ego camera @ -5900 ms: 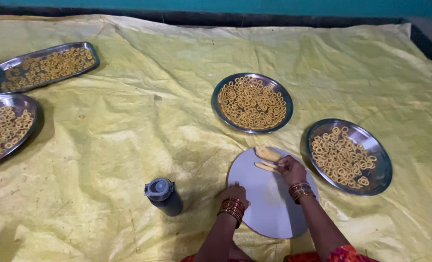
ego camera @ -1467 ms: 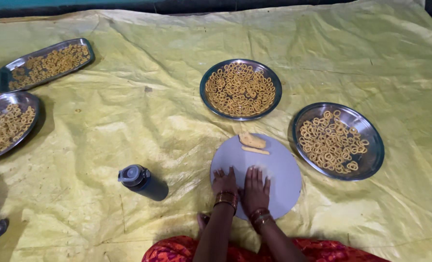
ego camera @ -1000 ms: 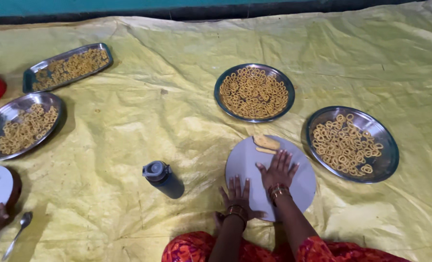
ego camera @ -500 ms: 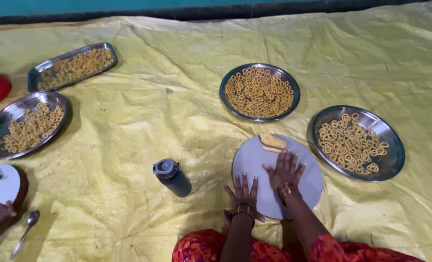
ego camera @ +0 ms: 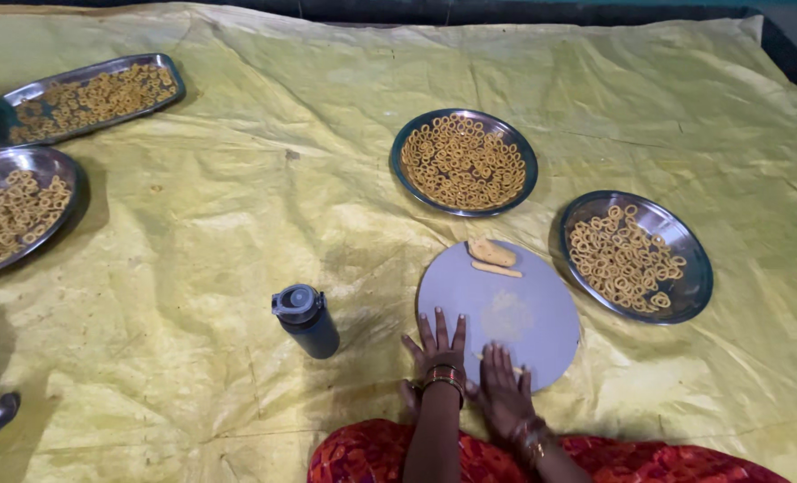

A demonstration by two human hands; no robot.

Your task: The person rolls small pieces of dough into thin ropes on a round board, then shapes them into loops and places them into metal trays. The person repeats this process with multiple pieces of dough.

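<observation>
- The left hand [ego camera: 436,351] lies flat, fingers spread wide, on the near-left edge of the round grey board [ego camera: 499,310]; it grips nothing.
- The right hand [ego camera: 503,386] presses palm-down on the board's near edge, just beside the left, fingers together over a thin dough strip that is barely visible.
- A dough lump [ego camera: 491,252] and a short dough roll [ego camera: 497,268] rest at the board's far edge.
- The board sits on the yellow sheet [ego camera: 237,224] near its near edge, between a dark bottle [ego camera: 306,319] and a steel plate [ego camera: 635,255] of ring snacks.
- Another round plate [ego camera: 464,162] of rings stands beyond the board.
</observation>
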